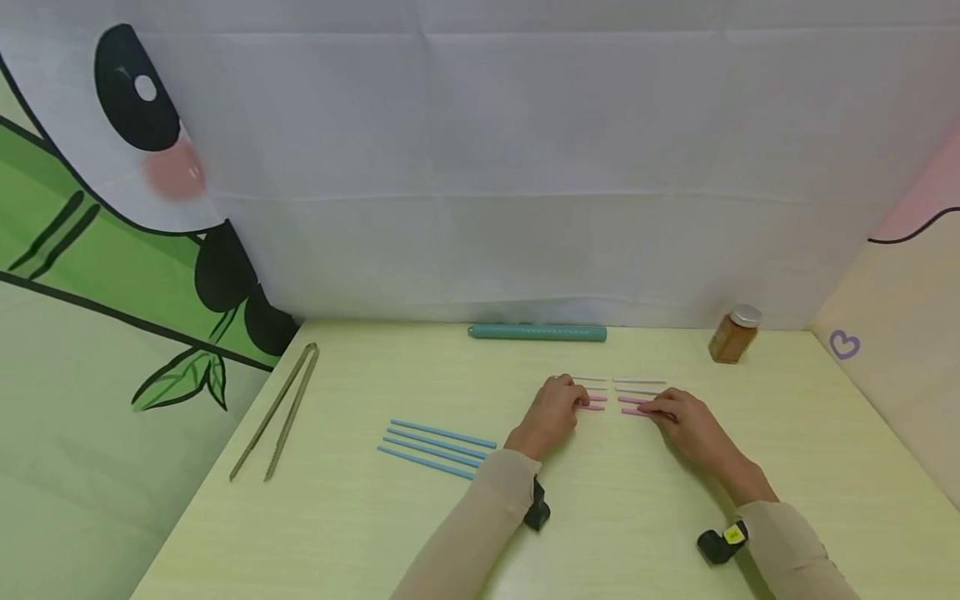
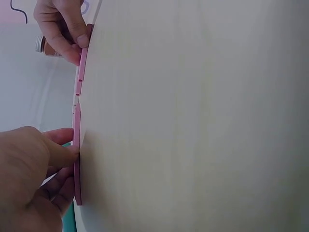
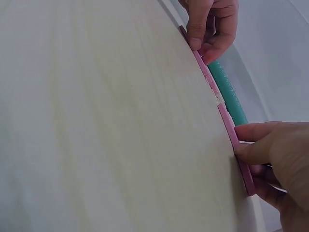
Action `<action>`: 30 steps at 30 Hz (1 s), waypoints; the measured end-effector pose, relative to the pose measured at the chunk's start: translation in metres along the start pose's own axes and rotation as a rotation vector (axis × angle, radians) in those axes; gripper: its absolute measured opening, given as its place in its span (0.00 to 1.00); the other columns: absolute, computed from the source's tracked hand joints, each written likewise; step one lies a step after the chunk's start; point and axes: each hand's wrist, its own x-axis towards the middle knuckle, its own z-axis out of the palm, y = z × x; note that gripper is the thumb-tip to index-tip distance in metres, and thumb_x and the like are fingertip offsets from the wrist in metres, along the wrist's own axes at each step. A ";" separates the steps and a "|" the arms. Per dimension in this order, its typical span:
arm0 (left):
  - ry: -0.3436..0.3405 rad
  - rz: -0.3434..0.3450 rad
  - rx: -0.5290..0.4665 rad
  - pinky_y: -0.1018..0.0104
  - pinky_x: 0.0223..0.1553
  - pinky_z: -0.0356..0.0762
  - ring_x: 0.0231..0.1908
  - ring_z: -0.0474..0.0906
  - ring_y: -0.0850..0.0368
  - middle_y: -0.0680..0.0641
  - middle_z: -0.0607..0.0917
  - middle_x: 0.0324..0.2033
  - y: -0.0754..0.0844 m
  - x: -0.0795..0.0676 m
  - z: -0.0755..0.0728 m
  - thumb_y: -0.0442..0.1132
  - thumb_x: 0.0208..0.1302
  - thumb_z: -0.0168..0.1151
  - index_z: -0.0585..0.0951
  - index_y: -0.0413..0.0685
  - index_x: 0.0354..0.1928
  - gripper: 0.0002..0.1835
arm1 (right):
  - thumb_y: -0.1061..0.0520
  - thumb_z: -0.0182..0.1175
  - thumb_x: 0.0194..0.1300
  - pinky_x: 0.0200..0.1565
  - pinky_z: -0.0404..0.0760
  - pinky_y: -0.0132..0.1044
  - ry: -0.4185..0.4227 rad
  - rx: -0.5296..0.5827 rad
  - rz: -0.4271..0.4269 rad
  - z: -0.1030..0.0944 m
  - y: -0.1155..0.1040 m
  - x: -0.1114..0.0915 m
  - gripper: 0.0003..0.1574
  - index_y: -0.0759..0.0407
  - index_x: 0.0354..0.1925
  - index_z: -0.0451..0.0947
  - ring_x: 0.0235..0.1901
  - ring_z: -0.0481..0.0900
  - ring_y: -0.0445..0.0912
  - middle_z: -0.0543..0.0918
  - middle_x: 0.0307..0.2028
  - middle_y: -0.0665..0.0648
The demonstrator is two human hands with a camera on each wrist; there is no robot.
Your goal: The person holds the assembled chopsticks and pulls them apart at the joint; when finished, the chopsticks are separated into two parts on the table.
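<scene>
Between thumb and fingers, my left hand [image 1: 551, 414] pinches a pink stick [image 2: 77, 186] that lies along the tabletop. To its right, my right hand [image 1: 690, 427] pinches another pink stick [image 3: 226, 118] in the same way. The two sticks lie roughly end to end, with a small gap between them. Just behind them is a second pair of pink sticks, the right one [image 1: 632, 400] partly showing past the fingers. Farther back lie thin pale sticks [image 1: 640, 381] in two matching columns. My fingers hide the outer parts of several sticks in the head view.
Several blue sticks [image 1: 442, 435] lie side by side left of my left forearm. Metal tongs [image 1: 288, 408] rest near the table's left edge. Along the back lies a green cylinder [image 1: 537, 332]. A small jar [image 1: 734, 335] with brown contents stands at the back right.
</scene>
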 end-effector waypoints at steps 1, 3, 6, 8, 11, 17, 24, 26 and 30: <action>0.005 0.003 0.002 0.70 0.49 0.74 0.42 0.74 0.56 0.52 0.79 0.36 0.000 -0.001 0.000 0.32 0.67 0.58 0.85 0.52 0.43 0.10 | 0.68 0.64 0.58 0.42 0.78 0.46 -0.005 -0.001 0.004 0.000 0.000 0.000 0.12 0.62 0.41 0.86 0.38 0.79 0.49 0.83 0.36 0.54; 0.009 -0.003 -0.014 0.70 0.49 0.73 0.42 0.73 0.56 0.52 0.79 0.37 -0.001 -0.003 -0.003 0.33 0.67 0.57 0.85 0.52 0.43 0.10 | 0.67 0.64 0.58 0.41 0.78 0.46 -0.010 -0.010 0.010 0.000 -0.002 0.001 0.12 0.61 0.42 0.86 0.37 0.78 0.48 0.83 0.36 0.54; 0.023 -0.002 -0.049 0.69 0.48 0.73 0.41 0.73 0.56 0.52 0.78 0.38 -0.003 -0.004 -0.011 0.35 0.68 0.57 0.84 0.52 0.44 0.09 | 0.66 0.64 0.59 0.41 0.77 0.46 -0.011 -0.016 0.027 -0.002 -0.006 0.004 0.12 0.60 0.43 0.85 0.37 0.77 0.48 0.82 0.36 0.54; 0.039 0.002 -0.083 0.68 0.47 0.72 0.40 0.73 0.56 0.52 0.79 0.38 -0.006 -0.005 -0.021 0.37 0.68 0.57 0.84 0.51 0.45 0.09 | 0.65 0.64 0.59 0.41 0.77 0.47 -0.009 -0.016 0.026 -0.005 -0.010 0.007 0.13 0.60 0.44 0.84 0.37 0.77 0.49 0.82 0.36 0.55; 0.048 0.010 -0.148 0.67 0.44 0.72 0.39 0.73 0.56 0.50 0.79 0.37 -0.014 -0.005 -0.045 0.38 0.69 0.56 0.84 0.48 0.45 0.09 | 0.65 0.65 0.59 0.42 0.77 0.49 0.006 -0.013 0.004 -0.009 -0.016 0.011 0.13 0.62 0.44 0.83 0.38 0.77 0.51 0.82 0.38 0.57; 0.030 0.017 -0.247 0.62 0.45 0.75 0.40 0.76 0.54 0.47 0.81 0.39 -0.046 -0.017 -0.099 0.38 0.71 0.54 0.83 0.44 0.45 0.10 | 0.65 0.65 0.59 0.40 0.78 0.47 0.032 0.005 -0.062 -0.011 -0.030 0.021 0.15 0.63 0.47 0.82 0.38 0.76 0.49 0.81 0.40 0.57; 0.045 -0.031 -0.237 0.58 0.45 0.77 0.40 0.78 0.53 0.46 0.83 0.39 -0.107 -0.058 -0.139 0.37 0.70 0.55 0.83 0.42 0.45 0.10 | 0.63 0.64 0.61 0.44 0.80 0.48 0.016 0.085 -0.053 0.000 -0.057 0.028 0.16 0.62 0.49 0.80 0.43 0.79 0.50 0.80 0.44 0.56; 0.036 -0.056 -0.229 0.57 0.44 0.76 0.39 0.78 0.53 0.46 0.82 0.38 -0.125 -0.072 -0.145 0.37 0.70 0.55 0.83 0.41 0.45 0.10 | 0.63 0.63 0.62 0.43 0.80 0.47 0.007 0.104 -0.055 0.005 -0.065 0.029 0.17 0.62 0.50 0.79 0.43 0.78 0.50 0.80 0.44 0.57; -0.005 -0.112 -0.235 0.55 0.45 0.76 0.40 0.77 0.53 0.47 0.82 0.38 -0.157 -0.099 -0.148 0.38 0.70 0.55 0.82 0.42 0.46 0.10 | 0.61 0.64 0.62 0.43 0.79 0.46 0.000 0.138 -0.071 0.017 -0.083 0.033 0.18 0.63 0.51 0.78 0.43 0.78 0.50 0.80 0.44 0.57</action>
